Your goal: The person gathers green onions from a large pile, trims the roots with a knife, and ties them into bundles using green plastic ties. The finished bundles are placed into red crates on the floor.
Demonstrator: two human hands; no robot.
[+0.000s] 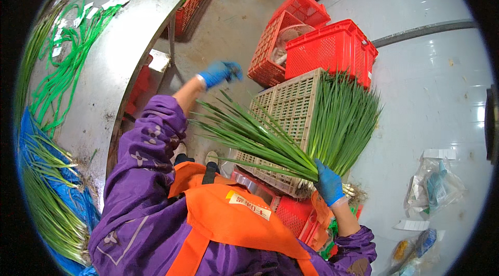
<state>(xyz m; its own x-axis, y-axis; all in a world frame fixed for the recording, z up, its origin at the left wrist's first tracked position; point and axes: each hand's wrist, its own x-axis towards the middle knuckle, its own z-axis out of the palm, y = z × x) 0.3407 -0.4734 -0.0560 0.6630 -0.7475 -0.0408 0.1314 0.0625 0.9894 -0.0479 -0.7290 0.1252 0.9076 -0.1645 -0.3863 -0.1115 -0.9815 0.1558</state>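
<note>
My right hand (328,184), in a blue glove, grips a bunch of green onions (269,147) near its lower end, and the long leaves fan out to the left. Beside it, a larger mass of green onions (343,116) lies in a beige plastic crate (286,110) turned on its side, roots towards me. My left hand (221,74), also blue-gloved and blurred by motion, is raised between the metal table and the crate, apart from the onions. Its fingers look bent, and whether they hold anything cannot be made out.
On the left, a metal table (113,46) carries green mesh strips (70,61) and more green onions (58,213) on blue plastic sheeting. Red crates (327,50) stand beyond the beige one. Plastic bags (434,186) hang on the pale wall at right. Another red crate (191,3) stands behind the table.
</note>
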